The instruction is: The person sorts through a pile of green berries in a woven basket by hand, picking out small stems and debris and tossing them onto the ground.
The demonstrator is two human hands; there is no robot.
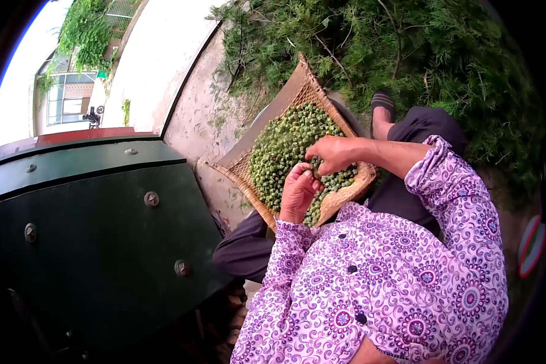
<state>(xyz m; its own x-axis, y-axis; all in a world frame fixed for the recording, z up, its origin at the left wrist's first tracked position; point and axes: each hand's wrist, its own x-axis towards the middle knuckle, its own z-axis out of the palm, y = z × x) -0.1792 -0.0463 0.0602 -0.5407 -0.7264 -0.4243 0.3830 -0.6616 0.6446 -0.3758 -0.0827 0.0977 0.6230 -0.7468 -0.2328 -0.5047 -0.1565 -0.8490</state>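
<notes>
A woven basket (231,174) lies across my lap, holding a heap of small round green berries (280,145). Over the basket's near side, my left hand (301,188) has its fingers curled, thumb against the index finger; whatever it pinches is too small to name. My right hand (335,154) reaches in from the right, just above the left one, with its fingers bent down over the berries. Its fingertips are partly hidden, and what they hold cannot be made out. The two hands are close together.
Dense green branches (358,42) spread along the top and right. A dark green metal panel with round studs (103,230) stands at the left. Concrete ground (203,115) shows beyond the basket. My foot in a dark shoe (383,106) is right of the basket.
</notes>
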